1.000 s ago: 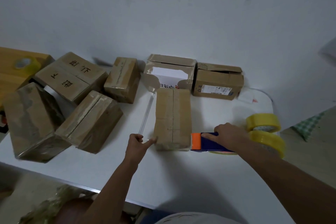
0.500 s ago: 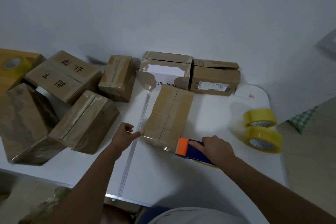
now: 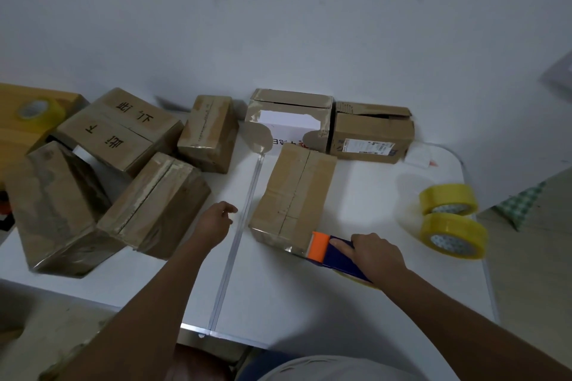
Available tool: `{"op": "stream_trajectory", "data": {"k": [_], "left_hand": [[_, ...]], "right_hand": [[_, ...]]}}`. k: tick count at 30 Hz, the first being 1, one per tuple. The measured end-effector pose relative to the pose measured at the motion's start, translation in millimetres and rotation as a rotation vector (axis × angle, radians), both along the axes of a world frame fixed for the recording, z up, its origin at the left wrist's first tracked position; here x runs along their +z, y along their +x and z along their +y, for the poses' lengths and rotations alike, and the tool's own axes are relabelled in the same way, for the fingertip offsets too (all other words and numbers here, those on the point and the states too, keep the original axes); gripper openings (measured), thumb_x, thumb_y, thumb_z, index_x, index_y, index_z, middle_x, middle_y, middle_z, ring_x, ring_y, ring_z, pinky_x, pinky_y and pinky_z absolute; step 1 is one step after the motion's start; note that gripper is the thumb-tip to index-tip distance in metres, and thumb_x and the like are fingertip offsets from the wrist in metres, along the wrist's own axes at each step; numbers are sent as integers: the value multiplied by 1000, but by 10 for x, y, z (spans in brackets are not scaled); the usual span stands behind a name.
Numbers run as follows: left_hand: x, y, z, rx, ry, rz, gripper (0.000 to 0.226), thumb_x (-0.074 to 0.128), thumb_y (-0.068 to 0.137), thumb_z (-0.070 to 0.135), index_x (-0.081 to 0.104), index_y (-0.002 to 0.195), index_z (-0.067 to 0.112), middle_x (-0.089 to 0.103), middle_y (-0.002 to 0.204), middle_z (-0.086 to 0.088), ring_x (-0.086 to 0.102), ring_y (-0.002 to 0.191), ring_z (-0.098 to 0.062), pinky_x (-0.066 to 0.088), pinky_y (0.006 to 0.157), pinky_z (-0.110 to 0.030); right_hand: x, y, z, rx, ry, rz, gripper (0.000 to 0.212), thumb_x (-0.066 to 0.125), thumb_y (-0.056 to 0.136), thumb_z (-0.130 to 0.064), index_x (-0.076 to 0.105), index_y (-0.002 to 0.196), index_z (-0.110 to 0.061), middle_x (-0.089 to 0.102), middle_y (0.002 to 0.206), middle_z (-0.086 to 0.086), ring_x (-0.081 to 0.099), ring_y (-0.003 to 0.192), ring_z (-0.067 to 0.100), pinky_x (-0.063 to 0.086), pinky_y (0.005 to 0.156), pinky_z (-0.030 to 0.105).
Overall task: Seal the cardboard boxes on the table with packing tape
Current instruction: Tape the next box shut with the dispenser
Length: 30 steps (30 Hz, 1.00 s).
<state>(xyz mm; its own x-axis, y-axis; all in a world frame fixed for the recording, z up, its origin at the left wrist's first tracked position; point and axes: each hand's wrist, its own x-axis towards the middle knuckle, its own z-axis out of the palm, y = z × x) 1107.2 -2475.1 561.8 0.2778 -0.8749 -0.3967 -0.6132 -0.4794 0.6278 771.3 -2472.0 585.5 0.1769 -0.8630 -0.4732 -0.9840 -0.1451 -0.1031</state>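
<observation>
The right hand (image 3: 376,254) grips a blue and orange tape dispenser (image 3: 335,252), its orange end touching the near right corner of a closed cardboard box (image 3: 294,195) that lies angled at the middle of the white surface (image 3: 278,297). The left hand (image 3: 215,223) hovers just left of that box, fingers loosely curled, holding nothing. 2 yellow tape rolls (image 3: 450,219) sit to the right; more boxes (image 3: 123,164) crowd the left and back.
</observation>
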Motion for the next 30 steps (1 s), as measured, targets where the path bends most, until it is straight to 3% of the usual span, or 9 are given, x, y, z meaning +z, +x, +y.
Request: {"op": "stream_trajectory", "data": {"k": [2, 4, 6, 9, 12, 17, 24, 27, 30], "left_hand": [[57, -21, -4, -55, -29, -41, 35, 33, 101, -3, 62, 119, 5, 57, 133, -13, 63, 101, -21, 45, 61, -22], [88, -29, 57, -101, -38, -111, 39, 39, 100, -2, 52, 136, 3, 50, 144, -14, 59, 119, -27, 50, 88, -31], [104, -6, 149, -142, -41, -234, 48, 45, 100, 0, 40, 147, 2, 48, 147, -17, 53, 128, -31, 42, 107, -36], [169, -47, 293, -233, -261, -346, 49, 50, 95, -7, 48, 142, 2, 56, 140, -18, 58, 125, -32, 43, 108, -38], [146, -204, 406, -495, -477, -381, 59, 56, 81, -20, 59, 135, 5, 61, 134, -13, 61, 122, -28, 46, 107, -43], [-13, -326, 547, -687, -289, -422, 76, 45, 84, -16, 36, 152, 16, 27, 160, 3, 23, 149, -10, 11, 122, -28], [235, -550, 228, -764, -335, -453, 64, 50, 91, -4, 43, 148, 24, 32, 159, 8, 37, 142, -13, 16, 120, -30], [215, -881, 13, -806, -253, -419, 61, 46, 99, 2, 28, 155, 21, 21, 163, 4, 20, 149, -17, 15, 120, -28], [115, -1077, -103, -835, -168, -369, 54, 30, 109, 27, 10, 159, 18, 2, 167, 2, -1, 153, -13, 2, 123, -33]], "right_hand": [[5, 1, 0, -3, 4, -4, 62, 24, 93, -70, 57, 91, -18, 63, 89, 3, 58, 76, 19, 44, 68, 28], [6, 0, 2, 6, 6, 9, 64, 24, 93, -70, 59, 96, -17, 65, 95, 4, 62, 82, 20, 46, 70, 29], [0, -1, 8, 12, 9, 13, 63, 24, 94, -69, 60, 97, -17, 66, 96, 5, 63, 84, 21, 46, 71, 29], [-7, 5, 24, -2, 25, 2, 59, 24, 94, -69, 54, 90, -19, 65, 95, 4, 58, 77, 19, 44, 69, 28], [-8, 7, 38, -24, 21, -9, 56, 23, 94, -69, 52, 88, -21, 60, 87, 1, 54, 72, 17, 42, 67, 26], [10, 14, 38, -16, 3, -14, 61, 23, 94, -69, 58, 93, -19, 57, 83, 0, 55, 72, 18, 43, 68, 27], [-28, 1, 70, -32, -13, -41, 58, 23, 94, -69, 54, 88, -20, 55, 80, -2, 55, 71, 16, 42, 65, 26], [-53, -16, 78, -67, 5, -60, 59, 24, 93, -71, 54, 84, -20, 55, 78, -2, 56, 70, 16, 42, 65, 26], [-59, -47, 63, -105, 27, -85, 64, 27, 91, -73, 58, 85, -18, 57, 78, -1, 58, 71, 17, 44, 65, 27]]}}
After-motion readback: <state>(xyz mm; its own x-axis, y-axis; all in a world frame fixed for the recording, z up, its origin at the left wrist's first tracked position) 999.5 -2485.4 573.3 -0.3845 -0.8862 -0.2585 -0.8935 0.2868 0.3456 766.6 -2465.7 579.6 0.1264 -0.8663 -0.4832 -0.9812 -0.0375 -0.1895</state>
